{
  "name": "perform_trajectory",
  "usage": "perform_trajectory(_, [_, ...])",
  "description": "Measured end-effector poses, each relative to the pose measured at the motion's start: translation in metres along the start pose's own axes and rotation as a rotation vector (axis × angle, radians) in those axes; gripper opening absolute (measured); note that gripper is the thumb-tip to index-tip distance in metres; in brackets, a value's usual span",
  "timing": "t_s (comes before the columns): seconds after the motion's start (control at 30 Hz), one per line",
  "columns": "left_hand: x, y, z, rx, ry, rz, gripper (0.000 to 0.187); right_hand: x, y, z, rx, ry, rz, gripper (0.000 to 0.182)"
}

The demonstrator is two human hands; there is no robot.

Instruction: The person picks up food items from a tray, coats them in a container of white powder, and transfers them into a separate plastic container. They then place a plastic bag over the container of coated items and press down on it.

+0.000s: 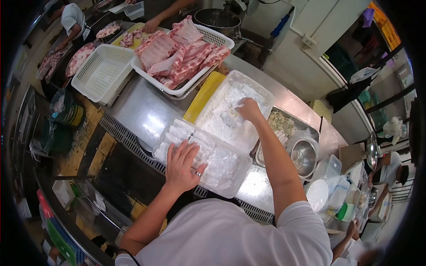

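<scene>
My left hand (184, 165) lies with fingers spread over a clear plastic container (230, 188) at the table's front edge. White, flour-dusted pieces (179, 130) lie in rows at the container's left end, just beyond my fingertips. My right hand (250, 110) reaches into a larger plastic bin (266, 88) full of white flour (228, 131). Its fingers are curled down at the flour, and whatever they hold is hidden. To the right of the bin, a metal tray holds a pale, greenish chopped mixture (280, 123).
Raw rib slabs (186, 55) fill a white basket (179, 92) beyond a yellow board (204, 95). Another white basket (102, 73) stands left. A steel bowl (304, 157) sits near my right forearm. Another person's hand (153, 24) is at the far side; other people work left and right.
</scene>
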State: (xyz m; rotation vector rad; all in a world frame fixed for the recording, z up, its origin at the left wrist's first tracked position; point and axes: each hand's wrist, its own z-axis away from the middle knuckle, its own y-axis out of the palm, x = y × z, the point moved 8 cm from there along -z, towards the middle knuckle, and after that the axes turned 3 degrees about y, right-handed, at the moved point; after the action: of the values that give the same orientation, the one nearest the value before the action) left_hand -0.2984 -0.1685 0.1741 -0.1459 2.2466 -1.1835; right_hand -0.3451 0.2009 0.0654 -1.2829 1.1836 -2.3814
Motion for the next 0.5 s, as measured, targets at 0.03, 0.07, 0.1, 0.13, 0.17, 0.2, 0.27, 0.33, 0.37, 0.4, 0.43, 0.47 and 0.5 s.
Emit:
perform_trajectory(0.03, [0.0, 0.0, 0.001, 0.001, 0.001, -0.003, 0.056, 0.007, 0.003, 0.0, -0.009, -0.048, 0.079, 0.035])
perform_trajectory(0.07, [-0.001, 0.0, 0.001, 0.004, 0.002, 0.006, 0.057, 0.009, 0.023, -0.005, 0.069, -0.127, 0.191, 0.038])
perform_trajectory(0.1, [-0.001, 0.0, 0.002, 0.007, 0.004, 0.016, 0.057, 0.004, 0.052, -0.015, 0.147, -0.207, 0.302, 0.042])
perform_trajectory(0.13, [-0.002, 0.0, 0.001, 0.009, 0.009, 0.025, 0.058, 0.011, 0.07, -0.014, 0.221, -0.286, 0.413, 0.046])
perform_trajectory(0.17, [-0.001, 0.0, 0.0, 0.011, 0.01, 0.022, 0.058, 0.011, 0.072, -0.015, 0.183, -0.289, 0.403, 0.049])
perform_trajectory(0.2, [-0.001, 0.001, 0.0, 0.014, 0.007, 0.021, 0.058, 0.018, 0.071, -0.004, 0.149, -0.292, 0.395, 0.051])
perform_trajectory(0.27, [0.0, 0.002, 0.004, 0.016, 0.001, 0.024, 0.058, 0.021, 0.06, 0.009, 0.099, -0.243, 0.289, 0.054])
perform_trajectory(0.33, [0.0, 0.001, 0.003, 0.007, 0.003, 0.03, 0.058, 0.01, 0.04, 0.011, 0.056, -0.143, 0.094, 0.054])
perform_trajectory(0.37, [0.0, 0.001, 0.002, 0.002, 0.001, 0.03, 0.058, 0.007, 0.039, 0.015, 0.115, -0.17, 0.161, 0.053])
perform_trajectory(0.4, [0.0, 0.001, 0.002, 0.0, 0.0, 0.031, 0.058, 0.001, 0.041, 0.022, 0.174, -0.195, 0.226, 0.052])
perform_trajectory(0.43, [0.0, 0.001, 0.002, 0.0, 0.001, 0.032, 0.057, -0.004, 0.044, 0.029, 0.232, -0.217, 0.29, 0.051])
perform_trajectory(0.47, [0.0, 0.0, 0.001, -0.006, 0.003, 0.026, 0.057, -0.006, 0.037, 0.032, 0.193, -0.241, 0.262, 0.05])
perform_trajectory(0.5, [0.0, 0.0, 0.001, -0.011, 0.004, 0.021, 0.056, 0.0, 0.026, 0.041, 0.154, -0.265, 0.235, 0.05])
